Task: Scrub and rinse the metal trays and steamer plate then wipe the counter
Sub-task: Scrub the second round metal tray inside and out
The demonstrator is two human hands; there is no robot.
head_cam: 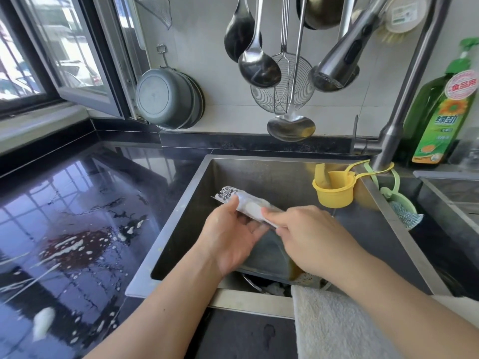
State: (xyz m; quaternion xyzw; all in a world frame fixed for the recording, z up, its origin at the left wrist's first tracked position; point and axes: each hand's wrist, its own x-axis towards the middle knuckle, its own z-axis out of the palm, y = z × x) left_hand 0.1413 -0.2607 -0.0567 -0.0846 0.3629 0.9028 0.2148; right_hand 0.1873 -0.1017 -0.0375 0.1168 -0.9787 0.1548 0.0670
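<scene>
We begin with the glossy black stone counter (77, 203), which fills the left of the scene and carries streaks of white foam and a reddish smear, so wiping it is plainly not yet done. To its right lies the square stainless steel sink (259, 172), with the grey pull-down tap (337, 66) hanging above its far side, and no water that we can see coming from it. A white fluffy towel (337, 325) lies over the near rim of the sink.

Over the middle of the sink we hold a flat metal tray (269, 251), tilted up on edge, its upper rim blurred and soapy. Our left hand (233, 242) supports it from the left, thumb along the upper rim and fingers curled beneath. Our right hand (308, 237) is closed over the upper edge on the right, and a yellow scrubbing sponge (294, 272) seems to peep out under it, though we cannot be sure. Below the tray, near the front of the basin, more metalware shows, too hidden to name.

We judge the step to be scrubbing this tray. The next move calls for a firm left-hand grip while the right works along the face, then bringing the tray under the tap.

A small yellow plastic cup (333, 189) hangs at the far right rim.
</scene>
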